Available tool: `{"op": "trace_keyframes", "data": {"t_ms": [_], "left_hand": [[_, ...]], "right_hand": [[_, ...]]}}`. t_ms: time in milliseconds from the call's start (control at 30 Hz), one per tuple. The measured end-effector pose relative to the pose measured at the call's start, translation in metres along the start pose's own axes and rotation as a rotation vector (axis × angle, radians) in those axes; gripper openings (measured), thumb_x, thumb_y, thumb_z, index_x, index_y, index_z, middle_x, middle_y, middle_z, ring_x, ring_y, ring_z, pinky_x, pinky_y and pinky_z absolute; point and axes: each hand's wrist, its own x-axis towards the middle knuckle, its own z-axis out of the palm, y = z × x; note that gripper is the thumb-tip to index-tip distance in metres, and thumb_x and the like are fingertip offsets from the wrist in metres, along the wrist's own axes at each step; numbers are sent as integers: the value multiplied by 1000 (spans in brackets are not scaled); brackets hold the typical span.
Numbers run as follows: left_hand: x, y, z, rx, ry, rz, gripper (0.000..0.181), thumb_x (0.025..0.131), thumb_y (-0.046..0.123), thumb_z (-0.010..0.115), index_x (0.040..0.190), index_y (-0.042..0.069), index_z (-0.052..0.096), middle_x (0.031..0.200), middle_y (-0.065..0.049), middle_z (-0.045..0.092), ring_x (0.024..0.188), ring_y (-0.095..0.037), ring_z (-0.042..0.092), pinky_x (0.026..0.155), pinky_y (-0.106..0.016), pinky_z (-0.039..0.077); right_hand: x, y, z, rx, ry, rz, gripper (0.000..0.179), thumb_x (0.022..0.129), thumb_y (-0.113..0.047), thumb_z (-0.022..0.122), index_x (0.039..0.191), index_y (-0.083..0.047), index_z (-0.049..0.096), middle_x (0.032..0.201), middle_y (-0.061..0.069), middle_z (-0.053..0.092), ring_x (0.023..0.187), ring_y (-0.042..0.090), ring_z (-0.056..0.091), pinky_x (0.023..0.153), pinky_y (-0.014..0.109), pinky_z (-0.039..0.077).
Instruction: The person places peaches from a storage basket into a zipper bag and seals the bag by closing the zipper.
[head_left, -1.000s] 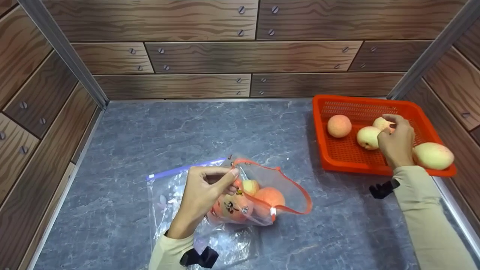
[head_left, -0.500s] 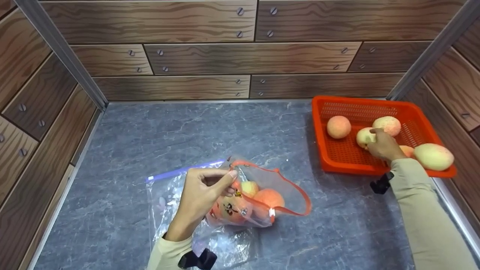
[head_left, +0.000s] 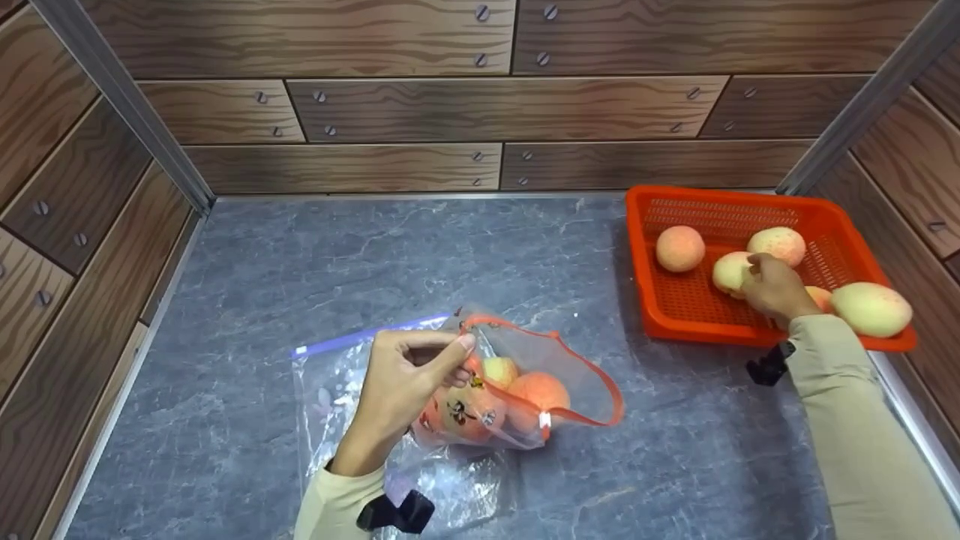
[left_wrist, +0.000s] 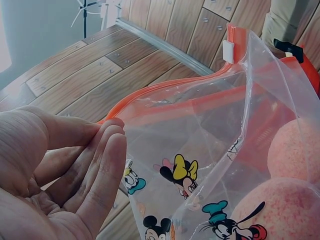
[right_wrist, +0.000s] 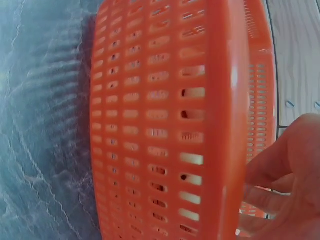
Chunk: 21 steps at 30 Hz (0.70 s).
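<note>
My left hand [head_left: 409, 390] pinches the orange-edged mouth of a clear zip bag [left_wrist: 165, 130] printed with cartoon figures. The bag's mouth gapes to the right, and its white slider [head_left: 545, 420] sits on the near edge. Several peaches lie inside, among them an orange-pink peach [head_left: 540, 394]. Over at the right, my right hand [head_left: 780, 289] reaches into an orange plastic basket [head_left: 645, 315], its fingers curled at the right end of a pale yellow peach [head_left: 729, 271]. In the right wrist view, the basket's rim hides the fingertips and that fruit.
Also in the basket are a round orange peach [head_left: 680, 249], a speckled pale peach [head_left: 778, 246] and a partly hidden orange fruit [head_left: 819, 298]. A large yellow fruit [head_left: 871, 309] rests at the near right corner. A flat clear bag with a purple zip [head_left: 330, 347] lies under the filled one.
My right hand has moved left and slightly down from the speckled peach to the pale yellow one beside it, staying there since half a second ago. The left hand and bag have hardly moved.
</note>
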Motion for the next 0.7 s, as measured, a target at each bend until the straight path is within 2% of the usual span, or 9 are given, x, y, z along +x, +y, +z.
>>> {"op": "trace_keyframes", "data": {"t_ms": [67, 133, 233, 300, 367, 433, 500, 633, 700], "left_hand": [[0, 0, 0, 7, -3, 2, 10, 92, 9, 75, 89, 0, 79, 73, -15, 72, 61, -22, 69, 58, -36, 63], [0, 0, 0, 14, -6, 3, 10, 92, 9, 74, 90, 0, 78, 73, -15, 72, 61, -22, 69, 59, -36, 63], [1, 0, -1, 12, -11, 8, 10, 92, 8, 74, 91, 0, 78, 75, -15, 73, 61, -23, 69, 60, -38, 63], [1, 1, -1, 7, -9, 11, 9, 93, 8, 74, 92, 0, 79, 75, -15, 73, 61, -25, 69, 60, -39, 63], [1, 1, -2, -1, -8, 15, 9, 93, 7, 73, 92, 0, 79, 75, -15, 73, 61, -25, 70, 60, -40, 63], [0, 0, -2, -4, -7, 17, 9, 93, 7, 73, 93, 0, 79, 75, -16, 73, 61, -25, 70, 60, -40, 63], [0, 0, -3, 1, -4, 18, 10, 93, 8, 74, 93, -1, 79, 75, -16, 73, 61, -23, 70, 59, -39, 64], [0, 0, -4, 13, 1, 16, 10, 92, 8, 74, 92, 0, 79, 74, -15, 73, 60, -22, 69, 60, -44, 63], [0, 0, -4, 19, 3, 14, 9, 92, 8, 74, 92, 0, 79, 73, -14, 72, 60, -22, 69, 59, -47, 62]], "right_hand": [[0, 2, 1, -2, 3, 0, 56, 95, -3, 47, 136, 30, 29, 125, 51, 44, 102, 54, 54, 85, 55, 51], [1, 4, 2, -17, 4, -5, 59, 93, -4, 51, 135, 31, 29, 118, 51, 48, 85, 50, 59, 68, 47, 55], [3, 8, 4, -82, 1, -26, 59, 94, -6, 53, 132, 33, 32, 118, 54, 46, 82, 52, 56, 64, 47, 53], [5, 9, 4, -92, -2, -31, 59, 93, -6, 54, 132, 34, 32, 116, 55, 47, 80, 57, 54, 62, 52, 53], [6, 9, 1, -88, -37, -18, 60, 95, -6, 51, 135, 32, 29, 123, 54, 43, 93, 58, 50, 74, 50, 50], [6, 8, -1, -60, -79, 3, 62, 96, -6, 48, 139, 31, 25, 124, 52, 44, 90, 52, 52, 73, 45, 48], [5, 7, -3, -37, -107, 20, 60, 102, -11, 41, 141, 29, 20, 130, 51, 39, 103, 55, 47, 85, 50, 47], [4, 4, -6, -16, -66, -6, 56, 104, -11, 30, 139, 32, 20, 133, 54, 35, 117, 63, 41, 102, 69, 37], [4, 5, -6, -13, -21, -38, 53, 102, -6, 31, 136, 34, 23, 128, 55, 38, 118, 65, 41, 102, 71, 36]]}}
